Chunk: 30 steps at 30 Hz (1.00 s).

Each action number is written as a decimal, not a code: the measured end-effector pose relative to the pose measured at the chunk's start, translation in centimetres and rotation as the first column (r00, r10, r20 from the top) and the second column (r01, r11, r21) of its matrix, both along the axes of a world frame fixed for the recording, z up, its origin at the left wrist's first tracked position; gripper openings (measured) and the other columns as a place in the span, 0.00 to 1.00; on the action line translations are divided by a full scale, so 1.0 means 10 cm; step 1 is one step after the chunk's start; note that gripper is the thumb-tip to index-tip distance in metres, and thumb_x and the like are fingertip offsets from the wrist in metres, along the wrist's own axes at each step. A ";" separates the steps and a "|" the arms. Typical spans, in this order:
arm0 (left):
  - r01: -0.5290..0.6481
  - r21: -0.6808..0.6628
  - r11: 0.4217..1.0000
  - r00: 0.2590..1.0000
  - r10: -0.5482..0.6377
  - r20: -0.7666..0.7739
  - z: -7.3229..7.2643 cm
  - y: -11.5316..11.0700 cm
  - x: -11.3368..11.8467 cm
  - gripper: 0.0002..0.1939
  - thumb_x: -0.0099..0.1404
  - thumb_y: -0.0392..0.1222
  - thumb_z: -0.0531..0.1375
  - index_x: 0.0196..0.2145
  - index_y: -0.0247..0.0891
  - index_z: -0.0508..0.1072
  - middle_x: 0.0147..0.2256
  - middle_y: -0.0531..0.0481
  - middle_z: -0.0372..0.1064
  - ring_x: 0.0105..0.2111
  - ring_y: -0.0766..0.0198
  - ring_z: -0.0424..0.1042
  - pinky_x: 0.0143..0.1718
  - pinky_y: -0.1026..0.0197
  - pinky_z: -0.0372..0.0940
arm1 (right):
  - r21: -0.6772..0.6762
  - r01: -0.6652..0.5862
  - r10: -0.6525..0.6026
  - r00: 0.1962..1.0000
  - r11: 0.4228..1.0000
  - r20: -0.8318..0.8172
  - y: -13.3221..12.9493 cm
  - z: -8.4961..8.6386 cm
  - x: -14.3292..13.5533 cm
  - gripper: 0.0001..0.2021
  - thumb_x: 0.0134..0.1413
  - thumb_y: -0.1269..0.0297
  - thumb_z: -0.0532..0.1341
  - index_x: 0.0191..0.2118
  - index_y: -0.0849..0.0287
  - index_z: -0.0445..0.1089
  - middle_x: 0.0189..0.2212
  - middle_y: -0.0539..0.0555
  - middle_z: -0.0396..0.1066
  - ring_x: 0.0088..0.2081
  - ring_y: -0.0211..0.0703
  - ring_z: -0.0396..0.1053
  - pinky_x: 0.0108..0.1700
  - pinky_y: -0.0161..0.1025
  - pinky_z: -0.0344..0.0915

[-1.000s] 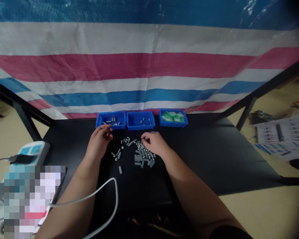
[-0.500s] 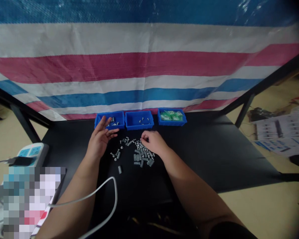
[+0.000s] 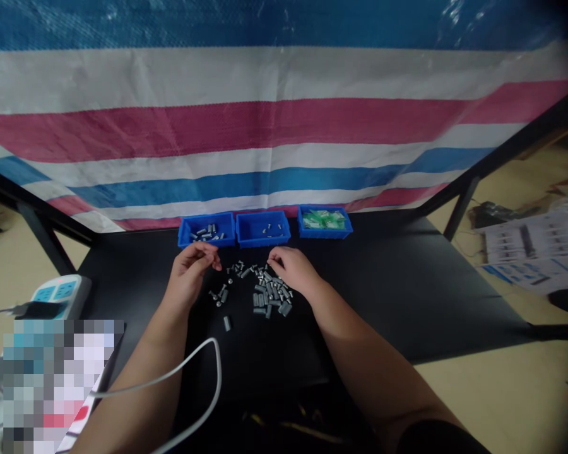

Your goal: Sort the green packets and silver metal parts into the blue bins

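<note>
Screws and grey metal cylinders lie in a loose pile (image 3: 271,293) on the black table. At its upper edge my right hand (image 3: 291,268) is closed, thumb and fingers pinched low over the pieces; whatever is in the pinch is hidden. My left hand (image 3: 189,274) hovers left of the pile, fingers loosely curled, with nothing seen in it. Between the hands are scattered screws (image 3: 239,268), and one grey cylinder (image 3: 226,323) lies apart nearer me. Just beyond my left hand stands a blue bin (image 3: 184,234) with several metal cylinders and small pieces inside.
A middle blue bin (image 3: 262,238) holds a few small screws. The right blue bin (image 3: 325,234) contains green-and-clear packets. A white cable (image 3: 215,372) loops over my left forearm. At left sit a power strip (image 3: 61,293) and a blurred-out flat item. Striped sheeting (image 3: 274,126) hangs behind.
My left hand has come down and back from over the left bin, its spread fingers now curled inward. My right hand stays pinched at the pile.
</note>
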<state>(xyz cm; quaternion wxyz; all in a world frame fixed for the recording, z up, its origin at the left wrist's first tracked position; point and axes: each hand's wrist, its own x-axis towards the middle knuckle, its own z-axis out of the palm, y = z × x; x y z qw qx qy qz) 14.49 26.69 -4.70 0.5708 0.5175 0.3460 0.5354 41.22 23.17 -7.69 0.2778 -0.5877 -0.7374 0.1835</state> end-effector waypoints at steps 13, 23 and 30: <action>0.398 0.366 0.841 0.582 0.077 -0.809 -0.10 -0.08 0.14 0.11 0.64 0.40 0.65 0.44 0.44 0.80 0.39 0.46 0.75 0.42 0.54 0.72 0.46 0.53 0.66 | 0.107 0.061 -0.041 0.982 0.992 -0.182 -0.01 0.02 0.04 0.04 0.65 0.66 0.60 0.39 0.56 0.72 0.33 0.51 0.74 0.33 0.41 0.71 0.39 0.37 0.65; 0.384 0.327 0.864 0.411 0.158 -0.898 -0.24 -0.10 0.20 0.08 0.64 0.42 0.64 0.41 0.42 0.81 0.38 0.44 0.72 0.40 0.53 0.72 0.44 0.51 0.67 | 0.099 0.232 -0.183 0.916 0.968 -0.357 0.03 -0.02 0.02 0.14 0.65 0.53 0.60 0.33 0.57 0.74 0.23 0.49 0.69 0.26 0.39 0.66 0.33 0.37 0.64; 0.398 0.320 0.860 0.397 0.153 -0.905 -0.22 -0.13 0.18 0.07 0.67 0.39 0.61 0.41 0.40 0.79 0.40 0.43 0.71 0.42 0.52 0.71 0.46 0.51 0.67 | 0.138 0.286 -0.133 0.753 0.948 -0.645 0.13 -0.07 -0.04 0.21 0.60 0.52 0.65 0.56 0.56 0.71 0.42 0.58 0.77 0.36 0.43 0.73 0.38 0.42 0.72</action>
